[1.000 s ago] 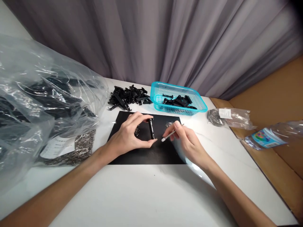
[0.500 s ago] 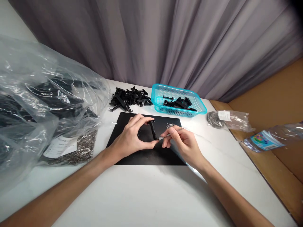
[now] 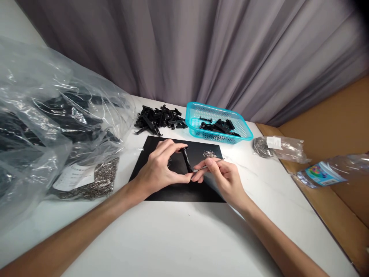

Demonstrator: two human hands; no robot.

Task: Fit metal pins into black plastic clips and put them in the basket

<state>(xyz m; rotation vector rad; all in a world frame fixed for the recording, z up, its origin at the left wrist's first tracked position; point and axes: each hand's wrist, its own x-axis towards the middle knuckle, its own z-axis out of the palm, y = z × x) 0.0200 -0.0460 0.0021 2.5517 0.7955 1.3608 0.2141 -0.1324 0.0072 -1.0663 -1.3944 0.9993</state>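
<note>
Between the thumb and fingers of my left hand [image 3: 158, 165] is a narrow black plastic part [image 3: 186, 159], held at its two ends above a black mat [image 3: 173, 194]. My right hand [image 3: 223, 177] pinches a thin metal tool [image 3: 209, 166], its kind too small to tell. The tool's tip meets the near end of the black part, close to my left thumb. Small metal pieces [image 3: 210, 154] lie in a heap on the mat behind my right hand. A few more show past my left fingers.
Black plastic parts [image 3: 160, 119] are piled behind the mat, beside a blue basket [image 3: 248, 134] holding more. Large clear bags [image 3: 95, 92] and a bag of metal pieces [image 3: 105, 177] stand left. A small bag [image 3: 263, 146], a plastic bottle [image 3: 319, 173] and cardboard [image 3: 331, 123] are right.
My right hand has shifted slightly, its fingers now closer under the near end of the black part. My left hand keeps its hold almost unmoved. The view has moved a little.
</note>
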